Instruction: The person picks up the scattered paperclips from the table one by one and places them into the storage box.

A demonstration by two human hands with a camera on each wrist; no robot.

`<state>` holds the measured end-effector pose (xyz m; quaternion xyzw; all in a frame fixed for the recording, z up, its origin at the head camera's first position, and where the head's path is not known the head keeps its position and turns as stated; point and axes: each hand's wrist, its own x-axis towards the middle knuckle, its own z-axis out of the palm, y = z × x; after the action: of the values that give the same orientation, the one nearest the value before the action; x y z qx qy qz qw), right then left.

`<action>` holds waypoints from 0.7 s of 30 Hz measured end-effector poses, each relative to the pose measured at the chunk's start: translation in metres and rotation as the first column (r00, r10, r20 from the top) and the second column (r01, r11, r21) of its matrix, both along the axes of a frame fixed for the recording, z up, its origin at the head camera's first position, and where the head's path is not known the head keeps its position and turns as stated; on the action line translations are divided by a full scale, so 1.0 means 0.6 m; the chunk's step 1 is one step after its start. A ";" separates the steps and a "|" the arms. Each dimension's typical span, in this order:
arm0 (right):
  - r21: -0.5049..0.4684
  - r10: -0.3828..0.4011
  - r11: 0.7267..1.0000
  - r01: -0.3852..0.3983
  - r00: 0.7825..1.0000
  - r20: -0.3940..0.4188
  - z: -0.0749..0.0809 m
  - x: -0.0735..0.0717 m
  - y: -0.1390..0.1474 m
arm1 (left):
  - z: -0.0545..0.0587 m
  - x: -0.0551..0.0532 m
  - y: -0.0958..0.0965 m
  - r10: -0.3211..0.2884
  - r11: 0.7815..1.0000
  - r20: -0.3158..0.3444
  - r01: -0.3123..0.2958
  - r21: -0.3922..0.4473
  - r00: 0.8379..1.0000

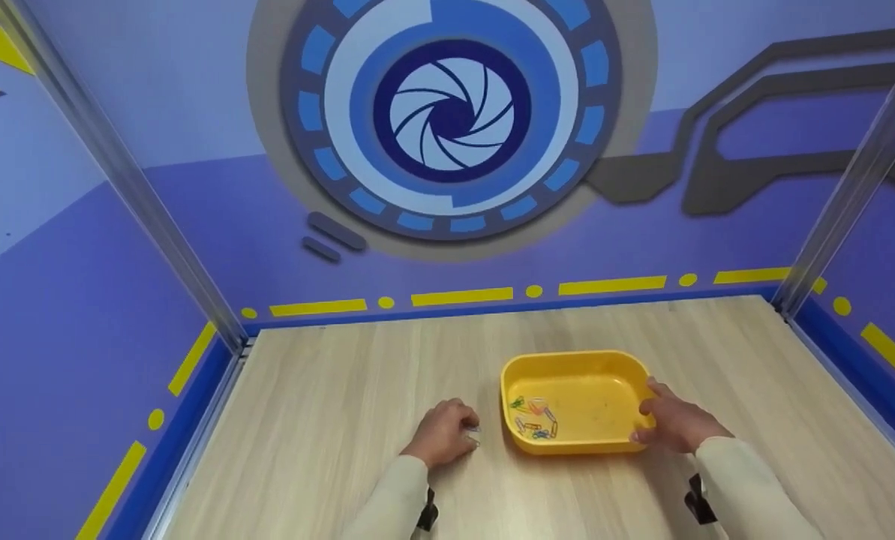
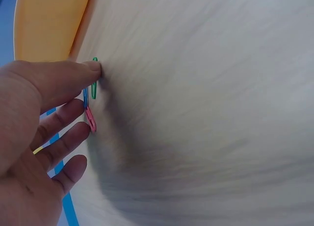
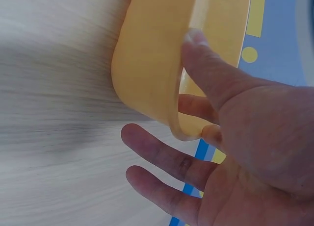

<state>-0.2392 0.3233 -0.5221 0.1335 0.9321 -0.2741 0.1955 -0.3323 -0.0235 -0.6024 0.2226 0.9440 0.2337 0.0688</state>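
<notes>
My left hand [image 1: 441, 433] is low over the table, left of a yellow plastic tray [image 1: 578, 448]. Thumb and fingers pinch a short string of paper clips; in the left wrist view a green paper clip [image 2: 94, 91] shows at the thumb tip, with a blue paper clip [image 2: 86, 96] and a pink paper clip [image 2: 91, 119] below it. How they are joined is partly hidden by the thumb. At the tray's right end, my right hand [image 1: 683, 424] grips the rim, its thumb on the edge. Several coloured paper clips [image 1: 533, 427] lie in the tray's left part.
A light wood tabletop [image 1: 327, 420] carries the tray. Purple-blue printed panels [image 1: 214, 202] stand at the back and both sides, with metal posts [image 1: 128, 187] at the corners.
</notes>
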 end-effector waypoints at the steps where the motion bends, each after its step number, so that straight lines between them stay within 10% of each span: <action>1: 0.019 0.031 0.999 -0.030 0.999 -0.010 0.001 -0.001 0.000 | -0.001 0.000 0.000 -0.001 1.000 -0.001 0.001 0.006 1.000; 7: 0.100 0.126 0.988 -0.121 0.991 -0.045 0.004 0.000 -0.002 | -0.006 -0.003 -0.005 -0.037 0.999 -0.016 0.037 0.030 0.999; 21: 0.068 0.064 0.996 -0.063 0.998 -0.013 0.003 0.001 -0.002 | -0.002 0.000 -0.004 -0.020 0.999 0.016 0.019 0.027 1.000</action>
<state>-0.2387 0.3219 -0.5204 0.1081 0.9461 -0.2371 0.1923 -0.3326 -0.0258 -0.6039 0.2309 0.9379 0.2475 0.0757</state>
